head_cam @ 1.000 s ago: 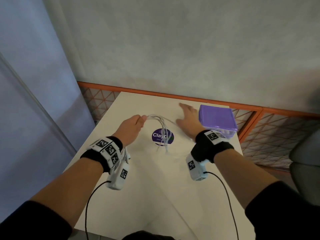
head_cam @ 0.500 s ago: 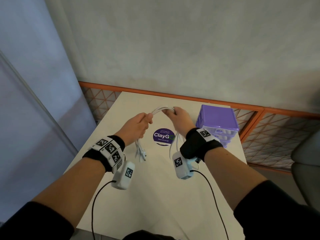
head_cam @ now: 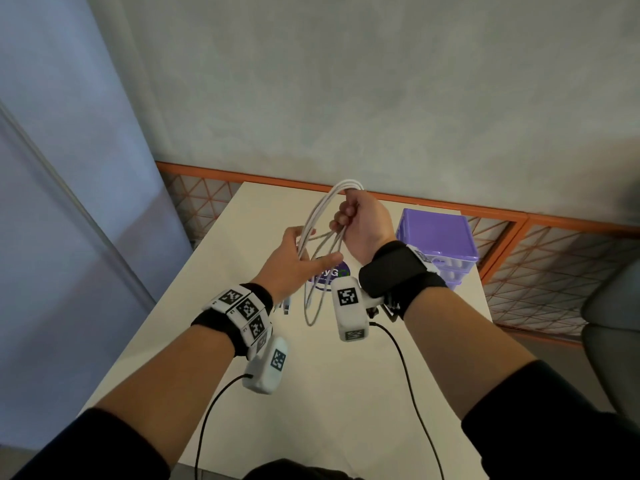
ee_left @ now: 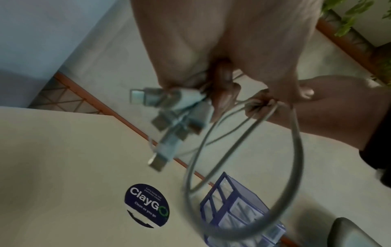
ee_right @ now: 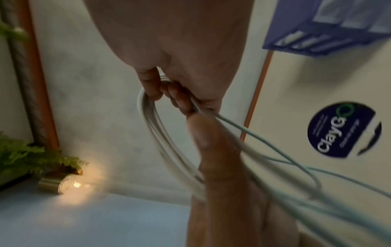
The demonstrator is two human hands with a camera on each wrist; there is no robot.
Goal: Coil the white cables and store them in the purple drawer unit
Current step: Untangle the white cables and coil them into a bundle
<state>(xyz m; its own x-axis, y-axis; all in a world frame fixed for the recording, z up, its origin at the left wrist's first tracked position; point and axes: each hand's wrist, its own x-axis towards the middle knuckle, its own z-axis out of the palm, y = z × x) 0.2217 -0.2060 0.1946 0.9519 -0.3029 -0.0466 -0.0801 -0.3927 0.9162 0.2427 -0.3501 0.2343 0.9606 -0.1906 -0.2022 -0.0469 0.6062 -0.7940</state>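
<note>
Both hands hold a bundle of several white cables [head_cam: 320, 216] in the air above the white table [head_cam: 221, 299]. My right hand [head_cam: 346, 216], the higher one, has its fingers curled round the top bend of the bundle [ee_right: 152, 127]. Lower and to the left, my left hand [head_cam: 301, 247] grips the strands near their USB plugs [ee_left: 169, 107], which stick out below its fingers. A loop of cable [ee_left: 294, 158] hangs between the hands, clear of the table. The purple drawer unit [head_cam: 436, 237] stands at the table's right edge, its drawers [ee_left: 237, 212] pushed in.
A round dark "ClayGo" sticker [ee_left: 147, 204] lies on the table under the hands. An orange mesh railing [head_cam: 554, 258] runs behind and to the right of the table. A grey chair [head_cam: 613, 313] is at the far right, a blue-grey panel [head_cam: 69, 202] on the left.
My right hand left the table beside the drawer unit, took hold of the bundle and lifted it. The left hand rose too, and the cables now hang in a loop off the table.
</note>
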